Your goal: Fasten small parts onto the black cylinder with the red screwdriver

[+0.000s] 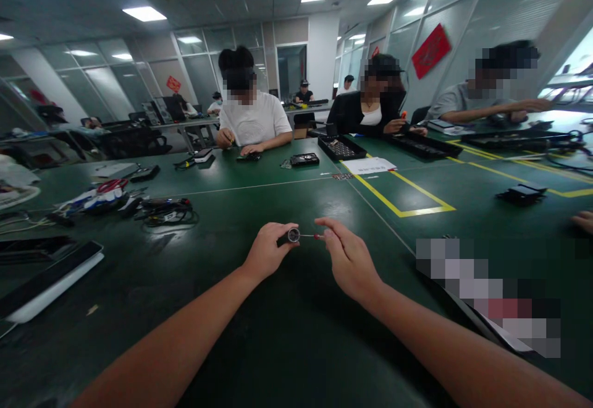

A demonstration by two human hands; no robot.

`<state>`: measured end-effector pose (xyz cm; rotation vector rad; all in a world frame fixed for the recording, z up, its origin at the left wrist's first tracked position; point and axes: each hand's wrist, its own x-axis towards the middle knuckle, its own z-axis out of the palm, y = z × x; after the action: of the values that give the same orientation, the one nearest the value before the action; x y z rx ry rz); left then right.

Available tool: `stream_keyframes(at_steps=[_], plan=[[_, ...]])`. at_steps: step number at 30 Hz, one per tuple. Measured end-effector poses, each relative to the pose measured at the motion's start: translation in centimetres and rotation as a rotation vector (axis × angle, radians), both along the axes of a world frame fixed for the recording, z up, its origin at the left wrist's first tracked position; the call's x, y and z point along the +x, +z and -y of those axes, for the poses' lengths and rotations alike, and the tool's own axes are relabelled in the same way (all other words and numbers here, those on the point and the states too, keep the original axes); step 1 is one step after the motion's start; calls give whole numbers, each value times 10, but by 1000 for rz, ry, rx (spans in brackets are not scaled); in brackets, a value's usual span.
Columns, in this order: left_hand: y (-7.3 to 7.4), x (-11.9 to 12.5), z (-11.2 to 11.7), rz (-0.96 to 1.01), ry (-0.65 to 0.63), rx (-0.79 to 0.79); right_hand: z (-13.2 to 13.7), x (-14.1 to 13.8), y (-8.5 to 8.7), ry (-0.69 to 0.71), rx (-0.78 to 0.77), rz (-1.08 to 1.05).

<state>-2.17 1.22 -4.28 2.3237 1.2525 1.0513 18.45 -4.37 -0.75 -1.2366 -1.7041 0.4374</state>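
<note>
My left hand [266, 250] is closed around a small dark cylindrical tool [291, 235] with a silvery round end, held just above the green table [259, 204]. A thin metal shaft [306, 235] with a red tip sticks out of it to the right. My right hand [348, 258] pinches that red-tipped end between thumb and fingers. Both hands hover over the middle of the table, close together.
A tangle of cables and tools [134, 205] lies at the left, flat black devices [46, 278] at the near left. Yellow tape lines [393, 201] mark the right. Across the table three people work with trays [341, 147] and small parts. Another hand [584, 219] shows at the right edge.
</note>
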Motion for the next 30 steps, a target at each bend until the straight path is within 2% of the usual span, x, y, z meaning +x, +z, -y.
stream_keyframes(at_steps=[10,14,23,30], plan=[[3,0,1,-33,5,-3,-4,-2,-2,-32,-48,53],[4,0,2,-16,15,-2,-3,-2,-3,-4,-39,31],[4,0,2,-33,7,20,-2,-1,2,-26,-110,24],[0,-1,-1,-10,73,62,-4,-4,-6,-7,-99,-172]])
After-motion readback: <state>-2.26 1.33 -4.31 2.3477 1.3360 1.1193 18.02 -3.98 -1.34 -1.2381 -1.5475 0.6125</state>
